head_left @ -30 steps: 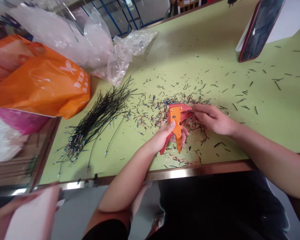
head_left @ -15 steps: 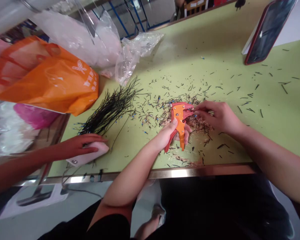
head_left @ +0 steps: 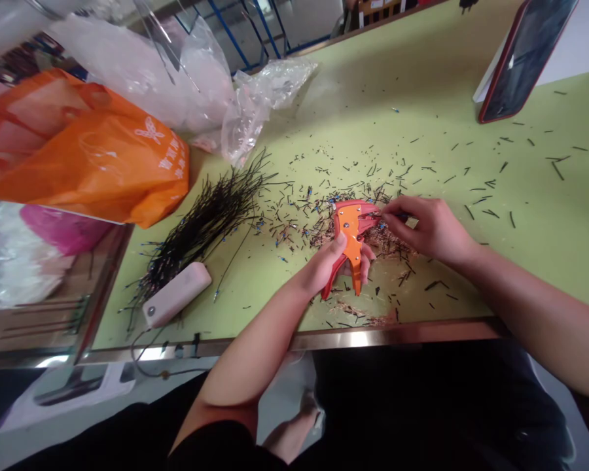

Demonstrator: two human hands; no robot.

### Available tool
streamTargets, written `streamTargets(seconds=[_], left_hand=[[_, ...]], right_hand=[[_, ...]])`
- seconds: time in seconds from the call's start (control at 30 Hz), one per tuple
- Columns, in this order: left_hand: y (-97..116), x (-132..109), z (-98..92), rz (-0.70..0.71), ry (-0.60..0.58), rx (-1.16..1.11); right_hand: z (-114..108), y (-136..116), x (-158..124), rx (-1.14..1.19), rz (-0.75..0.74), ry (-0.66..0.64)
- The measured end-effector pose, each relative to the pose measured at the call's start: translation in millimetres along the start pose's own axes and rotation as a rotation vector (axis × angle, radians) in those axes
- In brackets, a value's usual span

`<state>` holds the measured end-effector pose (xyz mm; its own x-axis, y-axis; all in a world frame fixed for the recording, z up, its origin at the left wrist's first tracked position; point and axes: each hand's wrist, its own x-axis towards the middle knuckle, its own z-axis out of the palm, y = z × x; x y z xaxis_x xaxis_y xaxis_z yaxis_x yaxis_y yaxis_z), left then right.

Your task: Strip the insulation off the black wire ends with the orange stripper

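My left hand [head_left: 331, 263] is wrapped round the handles of an orange and red wire stripper [head_left: 351, 237] standing over the green table [head_left: 422, 85]. My right hand [head_left: 429, 226] pinches a thin black wire piece and holds its end at the stripper's jaws. Under and around both hands lies a heap of cut wire ends and copper strands [head_left: 383, 245]. A bundle of long black wires [head_left: 203, 226] lies to the left of my left hand.
A pale pink power bank [head_left: 177, 302] with a cable lies by the wire bundle near the table's front edge. An orange bag [head_left: 93, 157] and clear plastic bags [head_left: 196, 85] sit at the far left. A phone in a red case [head_left: 525, 55] leans at the far right.
Another person's hand set the pink power bank down by the wire bundle and has withdrawn out of view. My hands stay at the stripper's jaws, hardly moved.
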<state>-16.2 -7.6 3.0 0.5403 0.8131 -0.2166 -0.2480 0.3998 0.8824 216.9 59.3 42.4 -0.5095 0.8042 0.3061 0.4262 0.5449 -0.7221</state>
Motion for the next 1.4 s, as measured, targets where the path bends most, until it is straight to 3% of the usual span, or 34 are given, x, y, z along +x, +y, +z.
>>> streamTargets(seconds=[0.67,1.4], left_hand=[[3,-1,10.2,0.005,0.055,0.01],[-3,4,17.2,0.014,0.02,-0.121]], right_hand=[[1,-4,-1,0.01,-0.004,-0.006],[2,-3,-1,0.047,-0.029,0.064]])
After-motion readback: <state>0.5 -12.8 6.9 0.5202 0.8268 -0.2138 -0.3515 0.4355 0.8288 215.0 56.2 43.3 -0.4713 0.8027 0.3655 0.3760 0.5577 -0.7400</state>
